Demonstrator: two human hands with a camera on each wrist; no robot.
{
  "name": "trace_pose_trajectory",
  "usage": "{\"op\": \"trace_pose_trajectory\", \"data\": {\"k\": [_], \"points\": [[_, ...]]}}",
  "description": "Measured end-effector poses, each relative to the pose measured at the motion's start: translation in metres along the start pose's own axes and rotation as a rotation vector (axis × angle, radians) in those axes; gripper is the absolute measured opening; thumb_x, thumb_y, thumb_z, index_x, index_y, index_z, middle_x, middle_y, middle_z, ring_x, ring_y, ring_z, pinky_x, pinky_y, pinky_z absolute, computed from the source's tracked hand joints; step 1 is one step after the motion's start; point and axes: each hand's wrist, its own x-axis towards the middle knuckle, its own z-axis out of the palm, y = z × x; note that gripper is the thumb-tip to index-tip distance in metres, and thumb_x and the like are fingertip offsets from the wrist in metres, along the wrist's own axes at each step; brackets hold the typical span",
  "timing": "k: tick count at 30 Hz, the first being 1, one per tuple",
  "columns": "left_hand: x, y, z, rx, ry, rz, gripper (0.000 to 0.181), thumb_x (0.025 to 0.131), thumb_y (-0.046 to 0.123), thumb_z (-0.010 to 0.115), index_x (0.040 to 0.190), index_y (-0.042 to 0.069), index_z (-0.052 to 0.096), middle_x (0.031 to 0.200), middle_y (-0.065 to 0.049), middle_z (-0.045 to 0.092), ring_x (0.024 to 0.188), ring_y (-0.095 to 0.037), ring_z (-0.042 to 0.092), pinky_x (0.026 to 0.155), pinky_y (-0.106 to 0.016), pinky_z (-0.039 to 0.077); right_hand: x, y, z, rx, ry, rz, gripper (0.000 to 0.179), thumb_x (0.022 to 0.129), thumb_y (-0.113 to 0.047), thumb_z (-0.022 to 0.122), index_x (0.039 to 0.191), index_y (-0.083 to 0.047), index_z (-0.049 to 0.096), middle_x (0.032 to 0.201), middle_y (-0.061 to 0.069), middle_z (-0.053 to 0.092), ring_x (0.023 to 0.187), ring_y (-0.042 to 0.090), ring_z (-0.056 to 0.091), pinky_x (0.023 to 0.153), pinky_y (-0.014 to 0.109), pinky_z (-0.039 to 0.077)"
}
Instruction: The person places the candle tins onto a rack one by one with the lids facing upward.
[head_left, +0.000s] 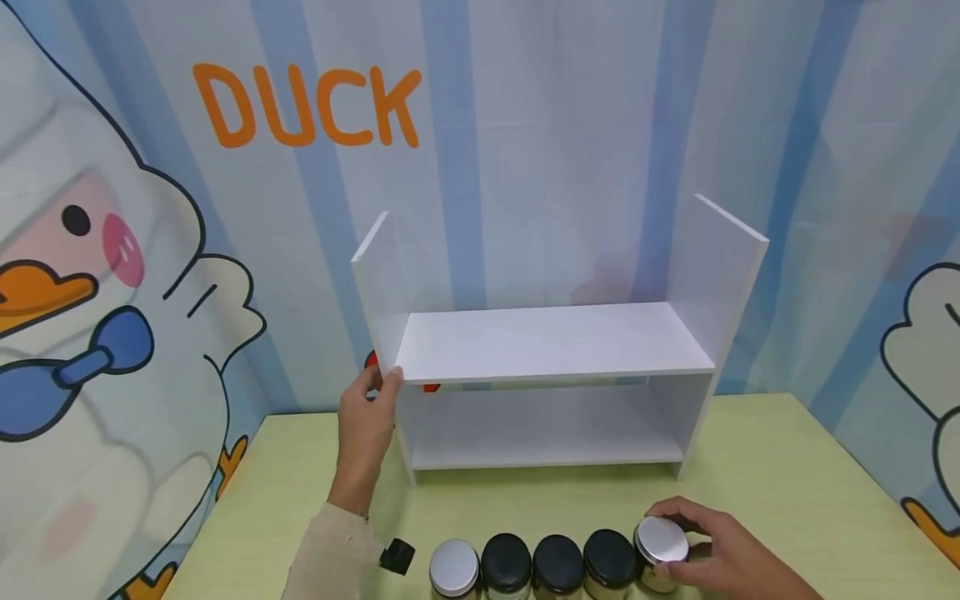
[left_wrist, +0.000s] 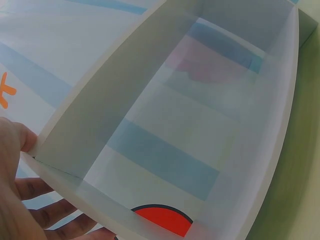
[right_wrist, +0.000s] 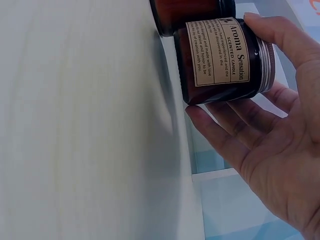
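Note:
A white two-tier shelf (head_left: 547,342) with tall side panels stands on the table. My left hand (head_left: 367,442) holds its left side panel near the middle board, thumb at the front edge and fingers around the outer side, as the left wrist view shows. At the front right, my right hand (head_left: 716,546) grips a scented candle jar (right_wrist: 220,52) of dark glass with a silver lid and a paper label. That jar is at the right end of a row, beside a black-lidded jar (head_left: 609,558). Whether its base touches the table, I cannot tell.
Further left in the row are two more black-lidded jars (head_left: 506,563) and a silver-lidded jar (head_left: 454,568). A small black block (head_left: 397,557) shows by my left sleeve. Behind the pale table (head_left: 780,467) hangs a striped blue curtain (head_left: 540,150) with duck drawings.

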Motion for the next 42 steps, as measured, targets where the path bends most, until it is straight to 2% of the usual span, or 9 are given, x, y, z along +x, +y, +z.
{"op": "trace_pose_trajectory", "data": {"k": [11,20,35,42], "points": [[0.002,0.002,0.000,-0.004,0.002,0.007,0.042,0.101,0.046,0.054,0.127,0.015,0.065,0.104,-0.010,0.059,0.085,-0.026,0.051,0.070,-0.035,0.046,-0.001,-0.009,-0.011,-0.116,0.010,-0.077,0.043,0.095,-0.022,0.072,0.132,-0.006,0.056,0.119,0.013,0.061,0.101,0.007,0.061,0.077,0.027,0.052],[0.001,0.000,0.000,0.002,-0.002,0.000,0.044,0.102,0.047,0.053,0.127,0.013,0.063,0.108,-0.010,0.057,0.094,-0.026,0.052,0.073,-0.036,0.046,-0.001,-0.020,-0.017,-0.128,0.034,-0.066,0.045,0.095,-0.023,0.073,0.132,-0.006,0.057,0.123,0.016,0.059,0.101,0.007,0.060,0.074,0.032,0.054],[0.000,0.000,0.000,0.008,0.001,0.006,0.043,0.102,0.046,0.054,0.128,0.013,0.064,0.103,-0.011,0.056,0.088,-0.026,0.050,0.070,-0.035,0.046,-0.001,-0.030,-0.022,-0.186,0.103,-0.158,0.040,0.092,-0.020,0.076,0.128,-0.009,0.060,0.120,0.011,0.063,0.096,0.009,0.061,0.077,0.032,0.057],[0.001,-0.001,0.001,0.000,-0.004,0.003,0.045,0.102,0.047,0.054,0.131,0.013,0.063,0.103,-0.010,0.056,0.085,-0.025,0.050,0.069,-0.034,0.046,0.000,-0.035,-0.025,-0.173,0.117,-0.141,0.041,0.094,-0.019,0.074,0.129,-0.006,0.059,0.123,0.015,0.061,0.097,0.009,0.060,0.077,0.032,0.057]]}}
